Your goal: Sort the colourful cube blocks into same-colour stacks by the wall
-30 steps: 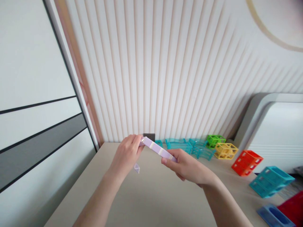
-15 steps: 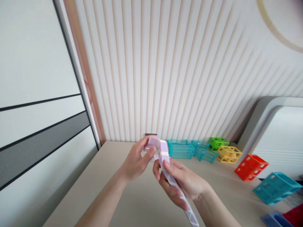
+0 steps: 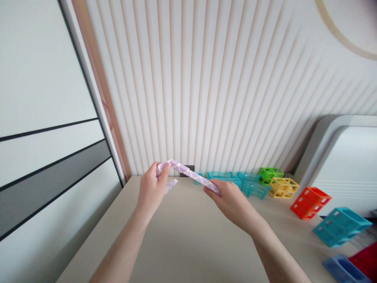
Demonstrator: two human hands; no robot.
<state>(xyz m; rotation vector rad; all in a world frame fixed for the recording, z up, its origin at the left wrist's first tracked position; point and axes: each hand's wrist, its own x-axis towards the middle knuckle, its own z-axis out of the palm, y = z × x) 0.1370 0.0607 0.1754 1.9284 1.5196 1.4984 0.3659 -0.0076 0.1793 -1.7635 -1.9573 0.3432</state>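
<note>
A lilac and white snake puzzle (image 3: 193, 175), made of wedge-shaped segments, is held up between both hands above the table. My left hand (image 3: 154, 182) is closed on its bent end, thumb in front; a short piece of the puzzle pokes out below that thumb. From there a long straight section slopes down to the right. My right hand (image 3: 228, 196) grips this section's far end from above, with the fingers partly hidden behind it.
On the pale table (image 3: 188, 243), translucent teal pieces (image 3: 224, 177), a green frame block (image 3: 271, 175), a yellow one (image 3: 284, 187), a red one (image 3: 310, 202) and a teal one (image 3: 341, 226) line the right side. A blue block (image 3: 346, 269) sits nearest. Ribbed wall panelling (image 3: 188, 78) stands behind.
My hands have moved apart, the left going left. The puzzle's long section has swung up from pointing down towards me to lying across, and my right hand now holds its end.
</note>
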